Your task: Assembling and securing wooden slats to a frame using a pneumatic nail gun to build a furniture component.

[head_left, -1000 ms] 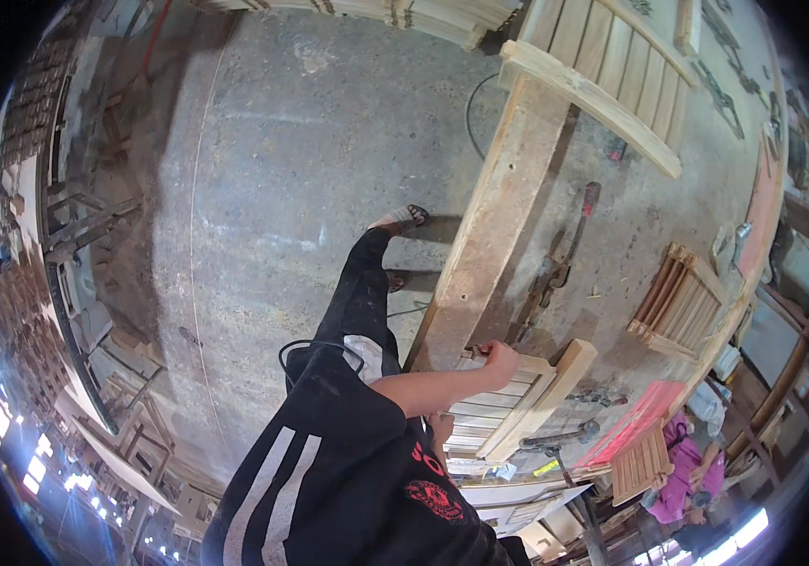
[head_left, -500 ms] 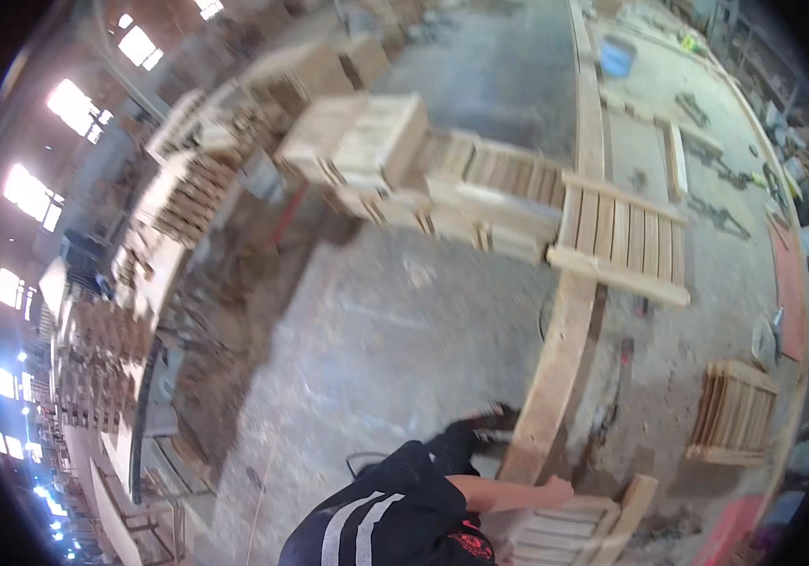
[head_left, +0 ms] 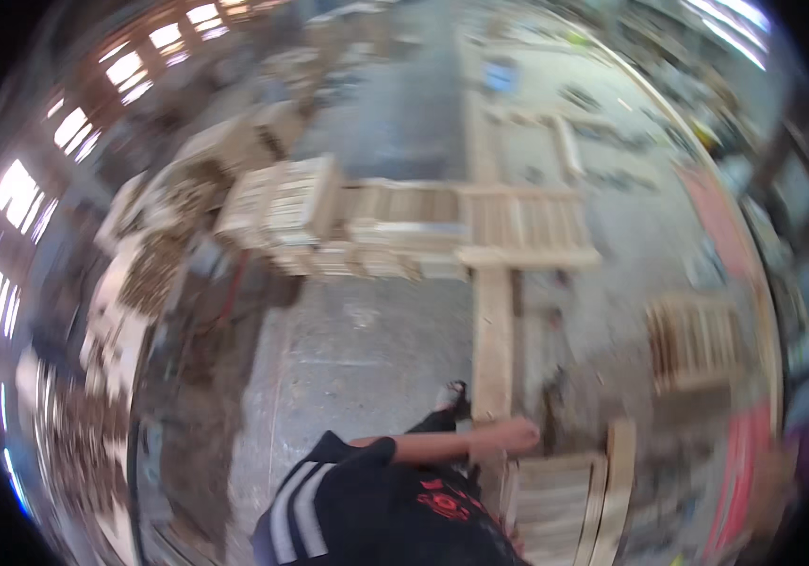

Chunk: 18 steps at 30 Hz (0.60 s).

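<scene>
My left hand (head_left: 510,436) reaches across from a dark sleeve with white stripes. It looks closed like a fist, blurred, and whatever it may hold does not show. Just below it lies a slatted wooden frame (head_left: 555,505), its near end cut off by the picture's edge. A loose wooden board (head_left: 617,481) runs along the right side of that frame. At the frame's left edge shows a small patch of skin, seemingly my right hand (head_left: 517,541); its fingers are hidden. A long wooden beam (head_left: 493,330) stretches away in front of my left hand.
Another slatted wooden panel (head_left: 527,226) lies across the beam, beside stacked wooden panels (head_left: 404,222). To the right stands a bundle of slatted panels (head_left: 695,341). A blue bucket (head_left: 500,74) is far off. Piled wood pieces (head_left: 150,274) line the left.
The view has swung, so the beam and panels appear farther left. My left hand has shifted from above the slatted frame to just beyond its far left corner.
</scene>
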{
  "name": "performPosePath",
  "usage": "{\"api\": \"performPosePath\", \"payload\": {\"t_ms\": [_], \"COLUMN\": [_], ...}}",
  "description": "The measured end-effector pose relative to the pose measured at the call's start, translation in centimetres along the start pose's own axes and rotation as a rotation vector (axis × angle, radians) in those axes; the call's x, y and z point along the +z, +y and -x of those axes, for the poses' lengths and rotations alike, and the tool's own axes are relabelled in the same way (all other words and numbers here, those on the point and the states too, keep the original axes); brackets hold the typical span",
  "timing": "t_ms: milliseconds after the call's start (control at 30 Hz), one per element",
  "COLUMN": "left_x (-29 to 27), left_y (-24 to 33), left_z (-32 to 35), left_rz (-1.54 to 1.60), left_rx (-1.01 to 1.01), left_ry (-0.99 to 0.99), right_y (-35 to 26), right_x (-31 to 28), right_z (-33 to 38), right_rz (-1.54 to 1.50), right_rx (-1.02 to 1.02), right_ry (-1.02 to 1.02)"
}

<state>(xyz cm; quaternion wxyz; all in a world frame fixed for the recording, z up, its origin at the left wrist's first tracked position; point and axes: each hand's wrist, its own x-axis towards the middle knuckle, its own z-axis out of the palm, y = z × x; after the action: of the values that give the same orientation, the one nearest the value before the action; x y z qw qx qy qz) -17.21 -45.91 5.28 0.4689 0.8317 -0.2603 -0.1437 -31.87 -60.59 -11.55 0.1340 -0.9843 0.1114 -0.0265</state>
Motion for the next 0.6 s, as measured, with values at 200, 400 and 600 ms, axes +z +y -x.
{"api": "performPosePath", "payload": {"t_ms": [200, 400, 600], "left_x": [-4.9, -4.8, -10.1], "left_y": [1.4, -4.8, -21.1], "left_z": [-4.6, -14.9, -26.5], "left_rz": [0.257, 0.079, -0.214], "left_rx": [-0.278, -0.249, -0.845], "left_ry": [0.06, 0.174, 0.878], "right_y": [3.7, 3.4, 2.6], "right_x": [-8.9, -11.8, -12.5], "right_z": [13.1, 12.5, 10.4], "right_rz": [0.009, -0.012, -0.047], "right_rx": [0.692, 0.798, 0.806], "right_ry": [0.105, 0.113, 0.026]}}
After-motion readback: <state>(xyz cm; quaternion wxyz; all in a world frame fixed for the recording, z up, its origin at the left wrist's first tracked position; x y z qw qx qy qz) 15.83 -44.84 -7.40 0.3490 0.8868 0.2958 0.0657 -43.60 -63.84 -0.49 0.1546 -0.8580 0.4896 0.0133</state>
